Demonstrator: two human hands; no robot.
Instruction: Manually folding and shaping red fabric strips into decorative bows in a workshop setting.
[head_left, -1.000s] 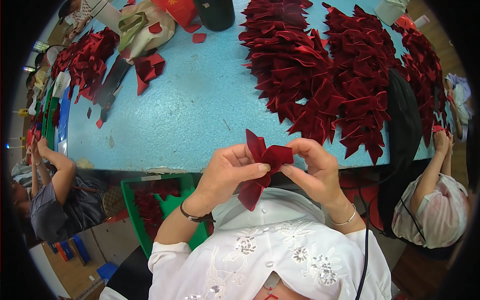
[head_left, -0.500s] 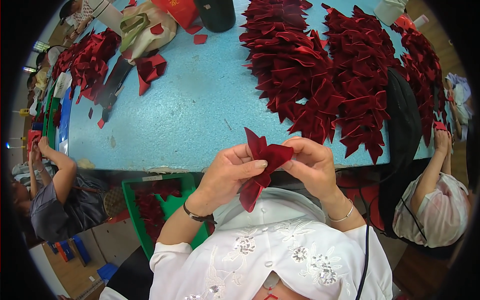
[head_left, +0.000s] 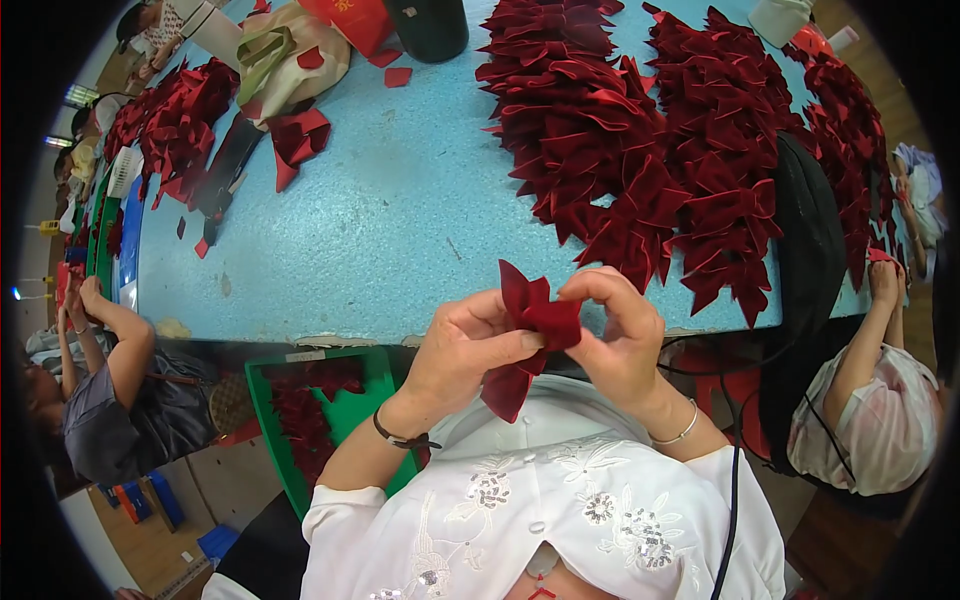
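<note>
A dark red velvet bow [head_left: 548, 318] with pointed tails is held in front of my chest, near the table's front edge. My left hand [head_left: 470, 345] pinches its middle between thumb and fingers. With thumb and fingertips, my right hand [head_left: 620, 330] grips the bow's right-hand loop. One tail points up and another hangs down below my left thumb. The back of the bow is hidden behind my fingers.
Long rows of red bows [head_left: 580, 130] cover the right part of the blue table [head_left: 330, 260]. A green crate [head_left: 375, 385] with red pieces stands below the table edge at left. A black bag [head_left: 810, 220] and dark bottle [head_left: 430, 30] also stand nearby. Co-workers sit on both sides.
The bow's loop has been turned and looks fuller and rounder. My right fingers have shifted along it slightly; both hands stay in nearly the same place.
</note>
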